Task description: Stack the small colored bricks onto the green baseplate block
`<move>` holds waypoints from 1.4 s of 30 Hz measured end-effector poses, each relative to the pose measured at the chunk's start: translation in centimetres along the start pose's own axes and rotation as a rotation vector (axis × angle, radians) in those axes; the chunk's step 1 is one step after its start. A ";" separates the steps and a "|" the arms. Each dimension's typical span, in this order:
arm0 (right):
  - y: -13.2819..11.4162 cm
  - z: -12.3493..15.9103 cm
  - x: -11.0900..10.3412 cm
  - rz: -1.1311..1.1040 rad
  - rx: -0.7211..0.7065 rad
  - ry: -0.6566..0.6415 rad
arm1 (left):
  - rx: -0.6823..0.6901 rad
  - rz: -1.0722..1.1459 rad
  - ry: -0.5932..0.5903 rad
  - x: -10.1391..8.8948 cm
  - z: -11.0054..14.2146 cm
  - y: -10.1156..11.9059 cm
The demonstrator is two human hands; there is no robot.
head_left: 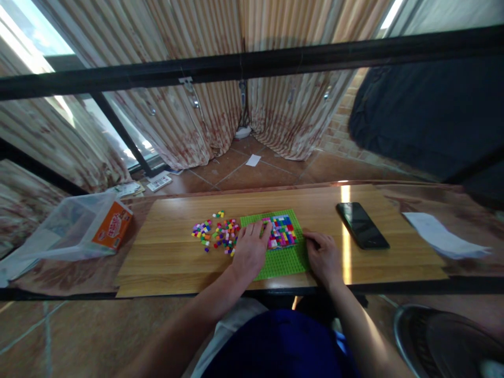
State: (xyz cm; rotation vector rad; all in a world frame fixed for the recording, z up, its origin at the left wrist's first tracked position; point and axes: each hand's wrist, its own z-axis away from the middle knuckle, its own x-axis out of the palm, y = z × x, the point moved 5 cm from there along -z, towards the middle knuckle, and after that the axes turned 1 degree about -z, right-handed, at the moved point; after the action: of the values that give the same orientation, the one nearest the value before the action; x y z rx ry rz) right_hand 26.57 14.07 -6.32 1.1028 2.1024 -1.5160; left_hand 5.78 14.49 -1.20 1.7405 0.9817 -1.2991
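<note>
A green studded baseplate [283,265] lies on the wooden board in front of me. Its upper right part bears a block of small multicoloured building bricks [284,233], set close together. My left hand [250,247] rests palm down over the plate's left side, fingers stretched forward and touching the left edge of the block. Whatever lies beneath that palm is hidden. At the plate's right edge is my right hand [323,254], its fingers curled in against the rim. Loose bricks [226,233] of many colours are scattered left of the plate, some close to my left hand.
Right of the plate lies a black smartphone [362,226] on the wooden board [169,252]. A clear plastic bin [79,226] with an orange label stands at the left. White papers [444,235] lie at the right. A dark metal bar [275,60] crosses beyond the board.
</note>
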 end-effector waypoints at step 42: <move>0.8 0.2 0.2 0.023 0.001 0.021 | -0.398 -0.130 0.099 0.0 4.9 -12.8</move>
State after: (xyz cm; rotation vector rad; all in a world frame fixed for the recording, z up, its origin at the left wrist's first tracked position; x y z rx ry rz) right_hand 26.99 14.05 -7.02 1.1448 2.0958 -1.5013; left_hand -7.61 15.70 -3.66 1.4622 1.3283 -1.0157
